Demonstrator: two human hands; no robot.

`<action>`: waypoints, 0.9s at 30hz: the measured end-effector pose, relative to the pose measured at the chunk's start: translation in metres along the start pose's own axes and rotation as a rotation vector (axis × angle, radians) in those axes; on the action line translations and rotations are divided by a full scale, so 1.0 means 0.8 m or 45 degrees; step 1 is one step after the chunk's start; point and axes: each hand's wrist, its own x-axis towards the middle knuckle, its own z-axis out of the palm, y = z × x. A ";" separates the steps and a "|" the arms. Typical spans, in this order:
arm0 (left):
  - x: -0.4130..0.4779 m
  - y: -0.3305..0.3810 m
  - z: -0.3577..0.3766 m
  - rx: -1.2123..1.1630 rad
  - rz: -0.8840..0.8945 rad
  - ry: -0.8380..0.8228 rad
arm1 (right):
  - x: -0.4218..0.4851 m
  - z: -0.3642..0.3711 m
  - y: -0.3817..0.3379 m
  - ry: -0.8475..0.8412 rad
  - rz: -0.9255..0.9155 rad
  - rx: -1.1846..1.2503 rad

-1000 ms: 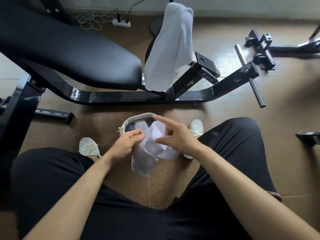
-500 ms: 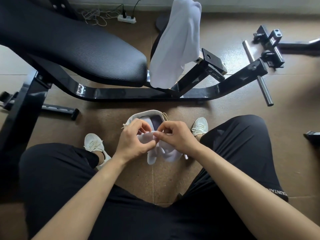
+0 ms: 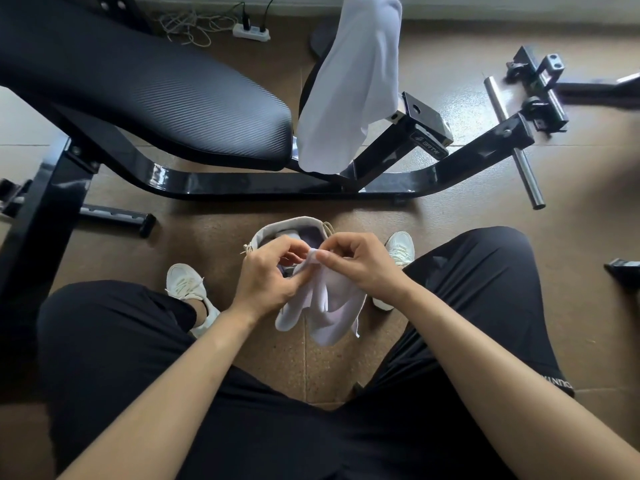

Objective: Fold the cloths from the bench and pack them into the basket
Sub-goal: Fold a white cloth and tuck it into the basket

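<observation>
Basket (image 3: 287, 224): small, pale fabric, cord at the rim, on the floor between the two white shoes. The hands cover its near half. Inside I can see one pale folded piece and one purple-grey piece; the rest is hidden.

Edges/room: the black bench frame rail (image 3: 259, 184) crosses at 12 o'clock of the basket, with a strip of bare floor between them. There is also bare floor at 6 o'clock, between the thighs. Left shoe (image 3: 187, 284) is at 8 o'clock of the basket, right shoe (image 3: 401, 249) at 3 o'clock.

White cloth (image 3: 329, 299): held over the basket's near rim, bunched at the top, hanging loose. Long axis runs 12–6, free end towards 6.

Left hand (image 3: 266, 278): thumb and forefinger pinch the cloth's top edge, other fingers curled. Right hand (image 3: 360, 265): same pinch just beside it, fingertips of the two hands nearly touching.

Second white cloth (image 3: 349, 88) is draped over the bench upright at 12 o'clock, beside the seat pad (image 3: 156, 91).
</observation>
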 end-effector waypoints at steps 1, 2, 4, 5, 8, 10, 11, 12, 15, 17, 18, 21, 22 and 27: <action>0.000 -0.003 -0.001 -0.008 -0.016 -0.041 | 0.000 -0.002 0.001 0.006 -0.006 -0.002; -0.001 -0.007 -0.003 -0.012 -0.046 -0.084 | 0.000 -0.004 0.002 0.012 -0.011 -0.006; -0.003 -0.019 -0.008 -0.021 -0.140 -0.176 | -0.001 -0.007 0.002 0.023 -0.016 -0.020; -0.004 -0.025 -0.011 -0.022 -0.195 -0.241 | -0.001 -0.008 0.002 0.033 -0.017 -0.026; -0.010 -0.042 -0.019 0.028 -0.315 -0.406 | -0.001 -0.013 0.003 0.088 0.002 -0.008; -0.012 -0.052 -0.028 0.032 -0.415 -0.419 | -0.001 -0.019 0.006 0.143 0.037 0.029; -0.012 -0.056 -0.033 0.026 -0.467 -0.405 | 0.000 -0.022 0.008 0.174 0.057 0.035; -0.012 -0.059 -0.039 0.009 -0.516 -0.379 | 0.000 -0.025 0.010 0.206 0.079 0.035; -0.008 -0.063 -0.055 -0.158 -0.657 -0.235 | 0.002 -0.036 0.014 0.304 0.143 0.041; -0.005 -0.057 -0.058 -0.327 -0.728 -0.123 | 0.003 -0.043 0.017 0.362 0.171 0.013; -0.004 -0.051 -0.059 -0.428 -0.764 -0.059 | 0.004 -0.044 0.019 0.388 0.183 0.002; -0.001 -0.031 -0.062 -0.721 -0.878 0.092 | 0.007 -0.044 0.028 0.419 0.247 -0.034; 0.000 -0.026 -0.064 -0.771 -0.908 0.096 | 0.009 -0.042 0.031 0.407 0.273 -0.063; 0.000 -0.011 -0.059 -0.873 -0.944 0.108 | 0.010 -0.040 0.040 0.331 0.355 -0.076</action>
